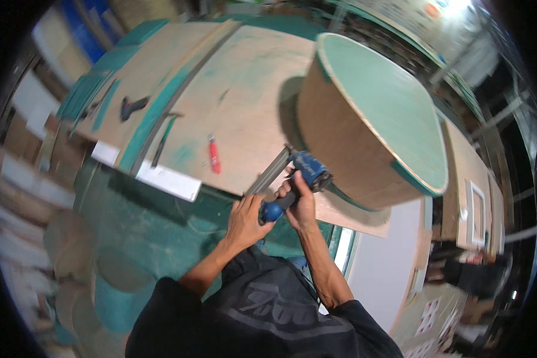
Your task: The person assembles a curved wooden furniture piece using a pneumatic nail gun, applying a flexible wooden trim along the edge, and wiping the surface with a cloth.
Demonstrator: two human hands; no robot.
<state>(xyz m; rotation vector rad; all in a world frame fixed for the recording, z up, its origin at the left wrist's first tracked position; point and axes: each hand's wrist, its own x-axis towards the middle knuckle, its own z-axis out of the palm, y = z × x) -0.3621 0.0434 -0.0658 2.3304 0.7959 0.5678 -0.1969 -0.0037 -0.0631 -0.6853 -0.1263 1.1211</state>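
Note:
Both my hands are on a blue and black nail gun (309, 166) with a long grey magazine, held just over the near edge of the wooden worktable (244, 77). My right hand (303, 207) wraps round its handle below the blue head. My left hand (243, 219) grips the gun's rear, where the magazine and the handle's blue end come close together. The gun's nose lies beside a big rounded wooden form (346, 137) with a pale green top; whether they touch I cannot tell. On the table are a red utility knife (214, 156) and a hammer (164, 138).
A cordless drill (133, 107) lies farther left, beyond a long dark strip (182, 89) across the table. Green strips (86, 92) are stacked at the left end. White panels (168, 181) stick out at the near edge. A pale board (383, 256) lies to my right.

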